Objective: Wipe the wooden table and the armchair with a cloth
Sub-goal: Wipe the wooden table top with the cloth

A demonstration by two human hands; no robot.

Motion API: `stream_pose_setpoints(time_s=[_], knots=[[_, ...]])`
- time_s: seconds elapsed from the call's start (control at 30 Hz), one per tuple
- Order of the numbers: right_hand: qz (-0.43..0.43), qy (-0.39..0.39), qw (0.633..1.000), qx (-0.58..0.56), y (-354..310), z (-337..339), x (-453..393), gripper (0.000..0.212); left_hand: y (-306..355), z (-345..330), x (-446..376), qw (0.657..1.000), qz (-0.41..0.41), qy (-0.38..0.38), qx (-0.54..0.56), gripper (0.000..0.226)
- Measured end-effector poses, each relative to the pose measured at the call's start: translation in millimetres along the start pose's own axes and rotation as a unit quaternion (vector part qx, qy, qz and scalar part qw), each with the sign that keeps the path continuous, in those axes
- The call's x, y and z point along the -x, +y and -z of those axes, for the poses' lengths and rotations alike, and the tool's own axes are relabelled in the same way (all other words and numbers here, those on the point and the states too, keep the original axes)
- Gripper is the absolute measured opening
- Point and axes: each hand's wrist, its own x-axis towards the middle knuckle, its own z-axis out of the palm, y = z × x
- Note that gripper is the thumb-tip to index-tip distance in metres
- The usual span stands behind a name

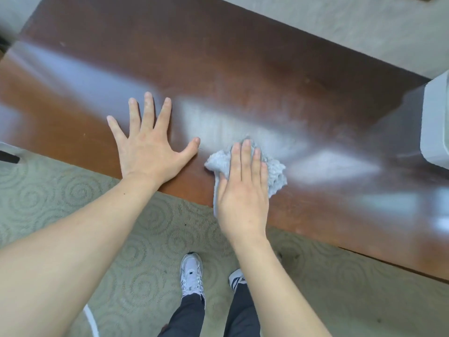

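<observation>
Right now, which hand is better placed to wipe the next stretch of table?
Right. The right hand already presses flat on the cloth on the wooden table; the left hand lies spread on bare wood, bracing.

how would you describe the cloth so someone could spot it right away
Find the long brown table that crosses the picture. At its near edge, the right hand presses flat on the cloth. It is pale grey, fluffy and crumpled, the only soft thing on the glossy wood.
</observation>
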Motion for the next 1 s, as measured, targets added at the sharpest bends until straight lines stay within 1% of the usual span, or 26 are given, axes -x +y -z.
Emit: stream_pose_setpoints(time_s=[0.1, 0.17, 0.2, 0.27, 0.33, 0.4, 0.47, 0.53, 0.63, 0.87, 1.0], knots=[[0.002, -0.035, 0.999, 0.024, 21, 5, 52, 0.061, -1, 5, 5, 1.000, -0.004, -0.012, 0.014, 0.096], [-0.018, -0.056, 0.998, 0.031, 43, 14, 64, 0.061, 2, 8, 9, 0.999, -0.012, -0.008, 0.037, 0.095], [-0.039, -0.061, 0.997, 0.029, 55, 17, 61, 0.061, 9, 9, 12, 0.998, -0.028, 0.000, 0.052, 0.095], [-0.093, -0.059, 0.994, 0.021, 80, 25, 44, 0.061, 36, 12, 16, 0.993, -0.090, 0.013, 0.075, 0.095], [-0.126, -0.043, 0.991, 0.021, 97, 31, 17, 0.063, 72, 10, 16, 0.985, -0.151, 0.006, 0.088, 0.095], [-0.134, -0.025, 0.990, 0.030, 108, 35, -10, 0.065, 106, 5, 10, 0.978, -0.188, -0.012, 0.087, 0.096], [-0.135, -0.004, 0.990, 0.031, 116, 38, -38, 0.065, 132, -2, -4, 0.974, -0.213, -0.014, 0.073, 0.096], [-0.131, 0.011, 0.991, 0.026, 124, 41, -64, 0.065, 149, -8, -19, 0.973, -0.221, -0.011, 0.062, 0.096], [-0.123, 0.021, 0.992, 0.032, 137, 47, -102, 0.064, 162, -17, -32, 0.977, -0.211, -0.026, 0.033, 0.095], [-0.113, 0.062, 0.989, 0.073, 164, 61, -193, 0.059, 169, -23, -36, 0.980, -0.196, -0.033, -0.005, 0.093], [-0.128, 0.056, 0.988, 0.066, 176, 64, -235, 0.057, 168, -24, -35, 0.979, -0.202, -0.029, -0.009, 0.094]])
